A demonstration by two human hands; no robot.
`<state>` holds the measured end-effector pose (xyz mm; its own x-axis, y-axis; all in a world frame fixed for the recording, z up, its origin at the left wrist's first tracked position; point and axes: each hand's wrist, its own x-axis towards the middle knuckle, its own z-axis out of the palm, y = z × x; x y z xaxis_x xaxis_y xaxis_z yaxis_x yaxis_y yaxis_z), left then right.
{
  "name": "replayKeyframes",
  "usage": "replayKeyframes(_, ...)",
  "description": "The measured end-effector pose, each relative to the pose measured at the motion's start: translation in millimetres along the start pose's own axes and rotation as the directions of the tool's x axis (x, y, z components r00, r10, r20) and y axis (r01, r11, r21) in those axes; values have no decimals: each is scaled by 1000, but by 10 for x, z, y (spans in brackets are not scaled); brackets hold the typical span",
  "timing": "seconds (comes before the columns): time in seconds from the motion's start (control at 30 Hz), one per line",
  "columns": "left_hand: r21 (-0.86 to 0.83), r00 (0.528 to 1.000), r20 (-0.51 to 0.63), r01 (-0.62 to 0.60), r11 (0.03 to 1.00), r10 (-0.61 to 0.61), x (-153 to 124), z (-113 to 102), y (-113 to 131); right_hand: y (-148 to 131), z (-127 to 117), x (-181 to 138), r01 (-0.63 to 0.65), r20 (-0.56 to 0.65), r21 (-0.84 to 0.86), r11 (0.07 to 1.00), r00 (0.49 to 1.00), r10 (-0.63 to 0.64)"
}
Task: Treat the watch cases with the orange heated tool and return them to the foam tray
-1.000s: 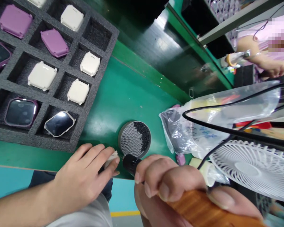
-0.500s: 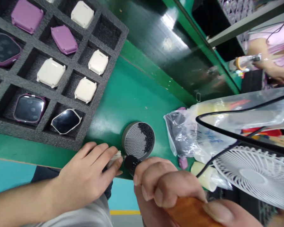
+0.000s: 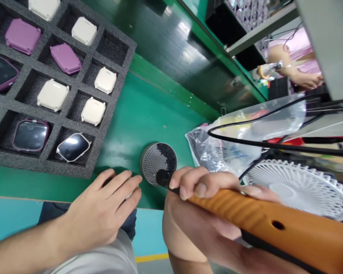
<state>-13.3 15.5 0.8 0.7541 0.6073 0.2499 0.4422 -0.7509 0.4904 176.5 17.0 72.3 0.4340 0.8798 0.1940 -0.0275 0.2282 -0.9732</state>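
Observation:
My right hand (image 3: pixel 205 190) is wrapped round an orange electric screwdriver (image 3: pixel 263 224). Its black tip (image 3: pixel 163 177) sits at the near rim of a round grey screw dish (image 3: pixel 157 163). My left hand (image 3: pixel 103 207) lies on the green table edge just left of the dish, fingers together and pressed down over a small white part that is now hidden beneath them. A black foam tray (image 3: pixel 108 102) at the left holds white, purple and glass-faced watch cases in its cells.
A clear plastic bag (image 3: pixel 225 148) with parts lies right of the dish. A white fan (image 3: pixel 300 186) and black cables (image 3: pixel 274 144) stand at the right. Another person's arm (image 3: pixel 300 76) in a pink sleeve works at the far right. A dark conveyor (image 3: pixel 188 49) runs behind.
The screwdriver has swung up and its tip moved from the white part to the screw dish. My left hand's fingers now cover the white part. The view has shifted slightly.

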Motion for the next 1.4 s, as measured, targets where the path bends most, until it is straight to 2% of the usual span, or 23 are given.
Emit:
replayKeyframes(0.13, 38, 994, -76, 80, 996, -77, 16, 36, 8, 65, 26, 57, 57, 46, 54, 997, 997, -59)
replayKeyframes(0.2, 50, 990, -100, 105, 993, -100, 23, 47, 12, 77, 32, 55, 43, 64, 34, 999, 997, -45)
replayKeyframes(0.4, -44, 999, -43, 18, 999, -20, -5, 25, -20, 56, 22, 53, 14, 47, 12, 1000, 999, -15)
replayKeyframes(0.53, -13, 990, -111, 84, 996, -85, -30, 41, -28, 4, 6, 48, 1, 32, 1, 1000, 999, -2)
replayKeyframes(0.6, 7, 982, -146, 120, 993, -118, -40, 58, -22, -19, 7, 21, 34, 32, -32, 999, 999, -33)
replayKeyframes(0.7, -18, 980, -165, 108, 994, -110, -49, 74, -18, -2, 42, -39, 128, 40, -41, 991, 991, -127)
replayKeyframes(0.83, -43, 981, -168, 95, 995, -101, -31, 65, -22, 97, 89, -101, 196, 91, -11, 980, 977, -194)
replayKeyframes(0.93, -47, 980, -174, 86, 995, -93, -4, 46, -19, 130, 33, -101, 171, 124, 49, 984, 977, -176)
replayKeyframes(1.1, -54, 979, -179, 91, 994, -99, 24, 34, -16, 87, -133, -58, 83, 287, 10, 997, 954, -82)
replayKeyframes(1.27, -53, 981, -165, 93, 994, -100, 22, 52, -17, 119, -53, -98, 102, 172, 14, 995, 980, -103)
replayKeyframes(1.4, -57, 981, -159, 99, 993, -107, 0, 61, -11, 99, 63, -169, 92, 174, -16, 996, 981, -88)
